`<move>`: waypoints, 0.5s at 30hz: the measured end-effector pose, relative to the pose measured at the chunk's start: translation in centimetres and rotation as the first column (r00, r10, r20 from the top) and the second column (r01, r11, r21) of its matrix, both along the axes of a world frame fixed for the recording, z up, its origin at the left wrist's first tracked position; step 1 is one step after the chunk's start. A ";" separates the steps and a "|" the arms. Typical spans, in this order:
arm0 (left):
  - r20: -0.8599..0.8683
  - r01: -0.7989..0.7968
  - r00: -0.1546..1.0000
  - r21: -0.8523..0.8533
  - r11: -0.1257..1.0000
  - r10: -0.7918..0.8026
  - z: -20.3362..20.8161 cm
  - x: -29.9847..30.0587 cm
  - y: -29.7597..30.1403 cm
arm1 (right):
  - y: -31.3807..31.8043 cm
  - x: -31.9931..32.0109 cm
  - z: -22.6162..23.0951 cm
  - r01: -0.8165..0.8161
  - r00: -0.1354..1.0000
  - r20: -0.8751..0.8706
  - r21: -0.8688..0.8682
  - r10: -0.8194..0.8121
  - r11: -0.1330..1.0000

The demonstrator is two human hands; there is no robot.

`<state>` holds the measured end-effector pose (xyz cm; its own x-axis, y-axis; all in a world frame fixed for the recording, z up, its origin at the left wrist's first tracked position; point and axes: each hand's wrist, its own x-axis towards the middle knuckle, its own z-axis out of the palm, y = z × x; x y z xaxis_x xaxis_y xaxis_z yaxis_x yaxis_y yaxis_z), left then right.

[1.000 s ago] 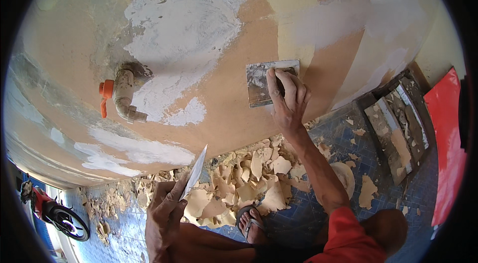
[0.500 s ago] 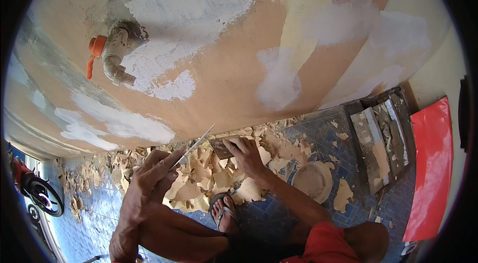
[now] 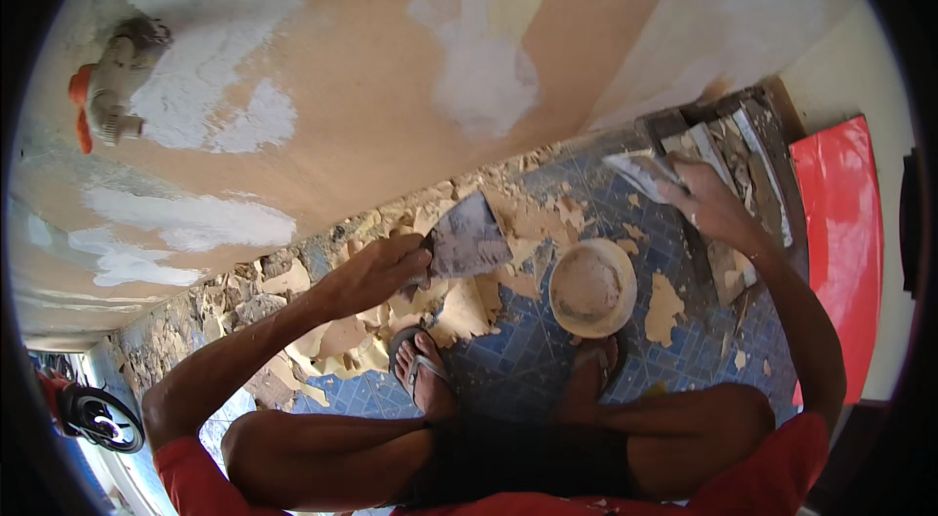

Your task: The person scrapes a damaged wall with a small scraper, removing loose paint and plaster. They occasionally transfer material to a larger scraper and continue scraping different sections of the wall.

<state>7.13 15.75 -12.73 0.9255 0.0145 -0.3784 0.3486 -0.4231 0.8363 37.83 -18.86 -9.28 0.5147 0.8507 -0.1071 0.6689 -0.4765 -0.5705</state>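
Note:
My left hand [image 3: 391, 272] is closed round the dark handle of a putty knife [image 3: 471, 237], whose broad, smeared grey blade lies flat to view above the peeled paint flakes [image 3: 469, 309]. Farther right, my right hand [image 3: 711, 198] grips a flat, whitish-smeared tool [image 3: 637, 172], slightly blurred, its thin end pointing left. Below and between the hands stands a round cream bowl [image 3: 592, 331] with pale residue inside, on the blue tiled floor [image 3: 503, 355]. Neither tool touches the bowl or the wall [image 3: 371, 115].
An orange-handled tap [image 3: 112, 96] juts from the patched wall at left. Debris-strewn boards [image 3: 718, 159] lie at right beside a red sheet [image 3: 835, 252]. My sandalled feet [image 3: 425, 369] flank the bowl's near side. A motorbike wheel [image 3: 103, 421] shows far left.
My hands have moved apart, the right one going far right and away from the wall. The left-hand blade has turned from edge-on to flat. My view has shifted right, showing the whole bowl.

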 end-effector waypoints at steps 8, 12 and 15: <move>0.033 -0.042 0.998 -0.087 0.995 0.045 -12.9 7.9 -8.6 | -10.0 -6.9 -7.7 0.490 0.825 -0.366 0.086 -0.430 0.867; 0.093 -0.233 0.962 -0.201 0.952 0.255 -18.6 10.5 -13.6 | -11.7 -8.4 -12.0 0.617 0.714 -0.423 0.001 -0.559 0.787; 0.187 -0.284 0.928 -0.208 0.936 0.323 -21.6 12.3 -16.1 | -12.2 -9.1 -14.8 0.745 0.531 -0.590 -0.018 -0.609 0.667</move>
<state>19.43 -0.37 -34.33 0.9461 0.2599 -0.1935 0.2413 -0.1666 0.9561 28.73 -31.09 -24.05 0.8638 0.2998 -0.4049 -0.2304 -0.4797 -0.8467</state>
